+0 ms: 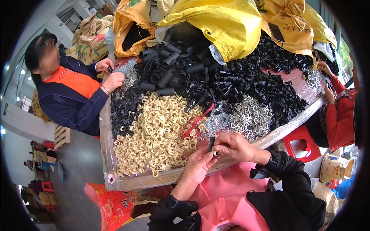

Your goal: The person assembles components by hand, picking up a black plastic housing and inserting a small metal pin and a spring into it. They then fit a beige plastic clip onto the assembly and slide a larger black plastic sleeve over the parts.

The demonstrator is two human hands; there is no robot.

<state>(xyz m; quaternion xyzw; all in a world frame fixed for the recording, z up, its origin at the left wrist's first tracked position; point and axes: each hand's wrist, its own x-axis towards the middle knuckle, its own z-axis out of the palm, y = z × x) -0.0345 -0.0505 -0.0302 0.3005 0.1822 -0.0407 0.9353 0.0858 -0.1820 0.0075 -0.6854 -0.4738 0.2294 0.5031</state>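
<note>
At the table's near edge, my left hand point(197, 166) pinches a small black plastic part point(212, 142) that stands upright between the fingers. My right hand point(238, 148) is closed on the same part from the other side, thumb and fingertips pressed to it. A bit of cream colour shows at the part, partly hidden by the fingers. Just beyond my hands lie a pile of small clear or silvery pieces point(217, 124) and a pile of bent metal clips point(252, 117). To the left spreads a large heap of cream plastic clips point(158, 134).
Black tubes point(169, 63) and small black parts point(266, 81) cover the far side of the wood-edged table point(154, 181). Yellow sacks point(227, 27) lean over the back. One person point(69, 84) works at left, another point(341, 111) at right. A red stool point(300, 144) stands at right.
</note>
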